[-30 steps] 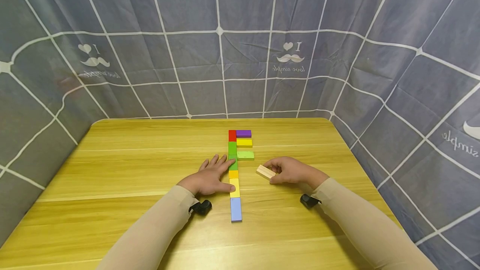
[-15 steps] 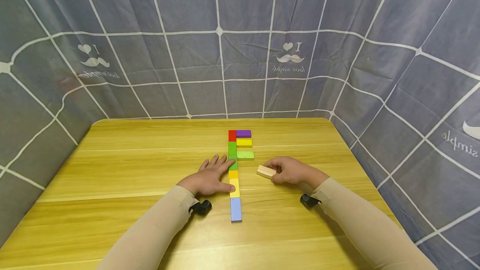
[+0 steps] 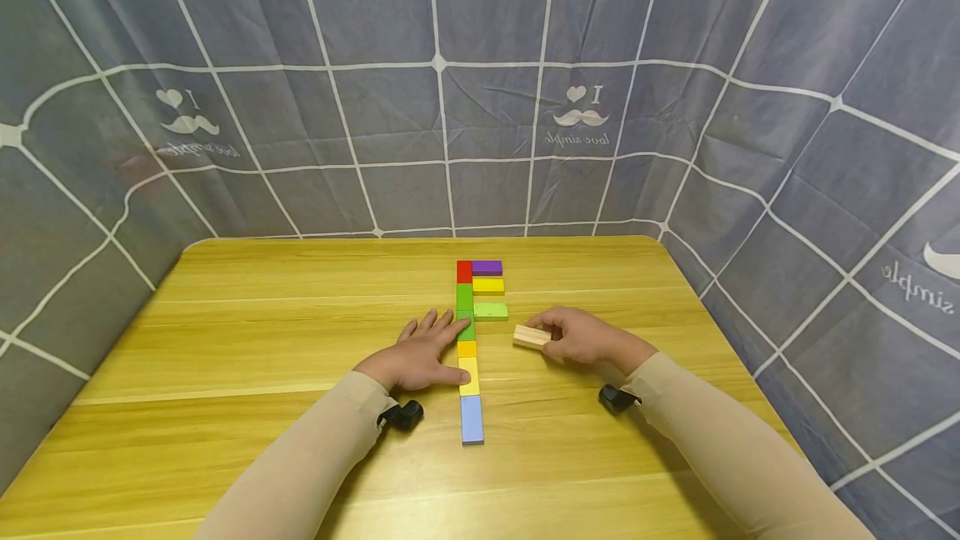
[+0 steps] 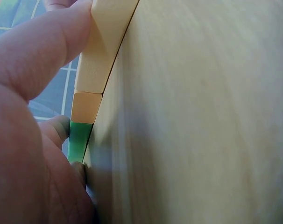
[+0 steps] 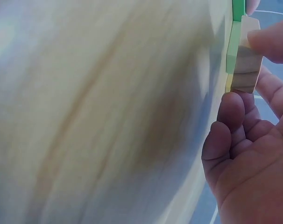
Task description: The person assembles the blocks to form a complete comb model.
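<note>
My right hand (image 3: 581,335) pinches a plain wooden block (image 3: 531,337) between thumb and fingers, to the right of a row of coloured blocks. In the right wrist view the thumb presses one face of that wooden block (image 5: 248,58). My left hand (image 3: 416,357) lies spread with straight fingers, its index fingertip on a green block (image 3: 467,332) and its thumb on a yellow block (image 3: 471,386). Between these two sits a small orange block (image 3: 467,349). A blue block (image 3: 472,419) forms the near end of the row, a red block (image 3: 464,272) the far end.
Right of the row's far part lie a purple block (image 3: 487,267), a yellow block (image 3: 489,286) and a light green block (image 3: 491,312), each pointing sideways. All rest on a wooden table (image 3: 262,340). A grey checked curtain (image 3: 495,115) surrounds its back and sides.
My right hand has shifted slightly away from me with the wooden block, which has turned a little straighter across. My left hand and the row have stayed put.
</note>
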A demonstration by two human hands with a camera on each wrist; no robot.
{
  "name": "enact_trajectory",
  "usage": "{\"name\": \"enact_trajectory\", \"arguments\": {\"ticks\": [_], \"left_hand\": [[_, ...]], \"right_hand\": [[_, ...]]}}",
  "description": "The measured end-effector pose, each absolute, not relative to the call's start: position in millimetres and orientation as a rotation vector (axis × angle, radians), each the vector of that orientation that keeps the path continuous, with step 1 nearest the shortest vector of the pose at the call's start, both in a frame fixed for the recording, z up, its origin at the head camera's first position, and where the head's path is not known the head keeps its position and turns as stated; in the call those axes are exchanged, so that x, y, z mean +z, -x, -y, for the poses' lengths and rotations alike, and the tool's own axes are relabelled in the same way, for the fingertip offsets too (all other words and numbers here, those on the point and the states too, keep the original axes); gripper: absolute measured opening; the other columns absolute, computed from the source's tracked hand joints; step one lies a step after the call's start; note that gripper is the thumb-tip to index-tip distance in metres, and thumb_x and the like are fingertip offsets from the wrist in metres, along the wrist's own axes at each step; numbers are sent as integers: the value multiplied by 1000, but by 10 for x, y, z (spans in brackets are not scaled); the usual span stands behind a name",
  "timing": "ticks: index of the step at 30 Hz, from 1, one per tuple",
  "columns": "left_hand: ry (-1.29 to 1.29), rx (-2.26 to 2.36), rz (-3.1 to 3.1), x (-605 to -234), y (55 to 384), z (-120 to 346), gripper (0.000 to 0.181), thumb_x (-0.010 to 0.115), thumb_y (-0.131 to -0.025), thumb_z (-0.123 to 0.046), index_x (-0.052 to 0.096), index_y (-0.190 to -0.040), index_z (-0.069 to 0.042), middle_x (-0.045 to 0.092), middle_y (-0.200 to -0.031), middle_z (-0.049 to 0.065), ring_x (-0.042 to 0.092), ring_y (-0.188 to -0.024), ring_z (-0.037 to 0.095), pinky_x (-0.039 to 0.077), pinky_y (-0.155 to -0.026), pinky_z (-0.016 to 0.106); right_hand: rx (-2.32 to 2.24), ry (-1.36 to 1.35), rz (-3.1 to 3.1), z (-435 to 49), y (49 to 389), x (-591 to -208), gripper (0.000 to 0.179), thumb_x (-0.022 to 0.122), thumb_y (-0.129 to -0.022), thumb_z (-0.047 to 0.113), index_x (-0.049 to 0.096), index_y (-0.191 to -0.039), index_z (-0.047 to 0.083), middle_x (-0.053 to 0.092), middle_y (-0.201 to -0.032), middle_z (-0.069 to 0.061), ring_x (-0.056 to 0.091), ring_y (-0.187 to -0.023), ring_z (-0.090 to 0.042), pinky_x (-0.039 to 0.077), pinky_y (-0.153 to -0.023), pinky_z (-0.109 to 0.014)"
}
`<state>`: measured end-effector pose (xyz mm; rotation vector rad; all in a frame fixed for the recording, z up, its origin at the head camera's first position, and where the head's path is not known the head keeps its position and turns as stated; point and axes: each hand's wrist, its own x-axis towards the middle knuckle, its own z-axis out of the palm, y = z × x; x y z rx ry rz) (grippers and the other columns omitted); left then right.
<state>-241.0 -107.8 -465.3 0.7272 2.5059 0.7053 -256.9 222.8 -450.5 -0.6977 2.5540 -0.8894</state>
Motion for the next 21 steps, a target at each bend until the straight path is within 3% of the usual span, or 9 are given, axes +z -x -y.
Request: {"name": "enact_trajectory", "arguments": {"ticks": [21], "left_hand": [[-733,681,-2520,-4672,2421,1066,97,67,-94,-60,19,-171,-26,5,-178,14,-5,-165,38,-5,-130,63]], "right_hand": [[-794,804,-2624,-2086,2668,-4444,44,70,-95,9,67,-137,1,63,-97,-3,52,-84,-14,47,-77,-28]]}}
